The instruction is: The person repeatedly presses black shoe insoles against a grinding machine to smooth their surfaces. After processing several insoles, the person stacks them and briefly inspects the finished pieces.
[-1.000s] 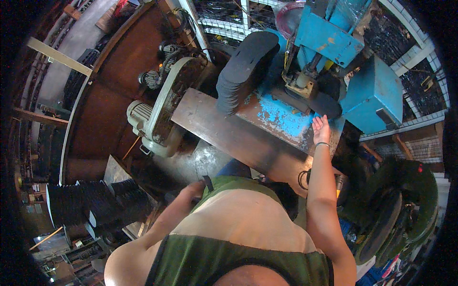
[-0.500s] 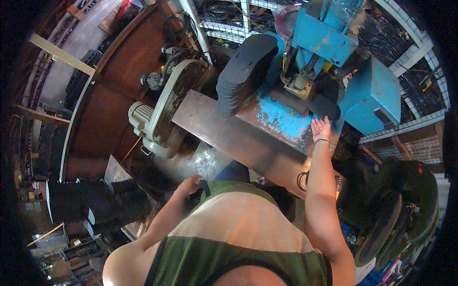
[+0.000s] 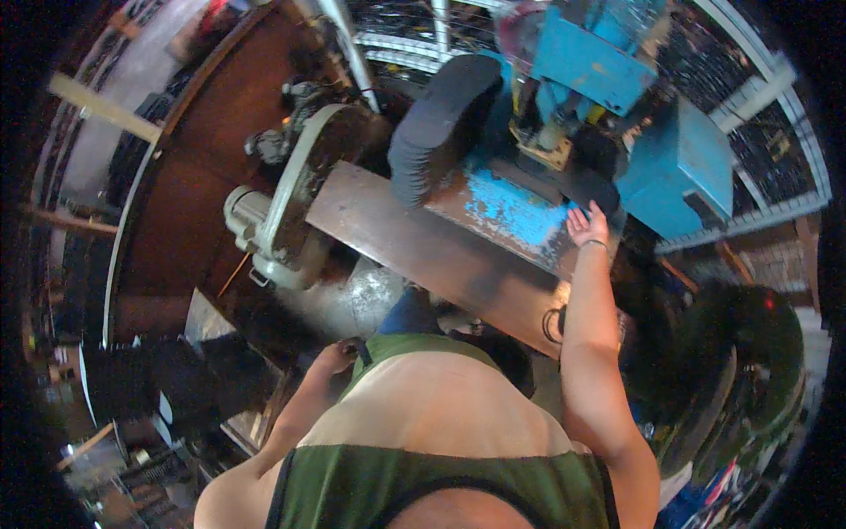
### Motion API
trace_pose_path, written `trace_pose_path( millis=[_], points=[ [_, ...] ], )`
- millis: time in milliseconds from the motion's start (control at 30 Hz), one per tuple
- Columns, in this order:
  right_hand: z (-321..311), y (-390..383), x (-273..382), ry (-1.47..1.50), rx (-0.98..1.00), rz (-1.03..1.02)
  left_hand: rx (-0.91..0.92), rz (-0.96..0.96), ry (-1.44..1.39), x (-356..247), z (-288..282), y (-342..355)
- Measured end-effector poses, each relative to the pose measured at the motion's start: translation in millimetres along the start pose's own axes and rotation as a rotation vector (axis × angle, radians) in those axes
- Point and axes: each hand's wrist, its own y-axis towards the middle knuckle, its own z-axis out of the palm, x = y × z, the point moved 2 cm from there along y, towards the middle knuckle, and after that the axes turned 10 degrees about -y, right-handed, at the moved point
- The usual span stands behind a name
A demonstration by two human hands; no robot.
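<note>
My right hand (image 3: pixel 585 226) is stretched forward at the blue press machine (image 3: pixel 592 66), palm up with fingers apart. Its fingertips reach the near edge of a black sole-shaped piece (image 3: pixel 592 188) lying under the press head (image 3: pixel 548 150). Whether they touch it, I cannot tell. A tall stack of black sole-shaped sheets (image 3: pixel 449 97) stands left of the press head on the worn blue bed (image 3: pixel 520 212). My left hand (image 3: pixel 335 358) hangs low by my left side, beside a dark strip at the vest's edge; its fingers are blurred and partly hidden.
A bare metal bench plate (image 3: pixel 414 238) runs in front of the press. To the left stands a grey-green belt-driven machine with a motor (image 3: pixel 251 216). Stacks of black sheets (image 3: pixel 132 379) sit at the lower left. A blue box (image 3: pixel 683 176) is right of the press.
The whole view has shifted slightly with my head. My right hand's fingers have bent a little at the sole's edge. My left hand has drawn slightly back toward my body.
</note>
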Motion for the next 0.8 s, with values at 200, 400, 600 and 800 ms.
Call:
trace_pose_path(
  millis=[200, 400, 600, 800],
  points=[
    [-9, -12, -6, 0.147, 0.156, -0.227, -0.074, 0.253, -0.030, -31, -39, 36],
    [-6, -87, -22, 0.125, 0.084, -0.363, -0.209, 0.455, -0.235, -119, -113, 56],
    [10, -213, -35, 0.046, 0.253, -0.473, -0.243, 0.811, -0.430, -262, -218, 48],
    [63, -319, -41, 0.028, 0.235, -0.642, -0.114, 1.270, -0.348, -388, -299, 16]
  ],
)
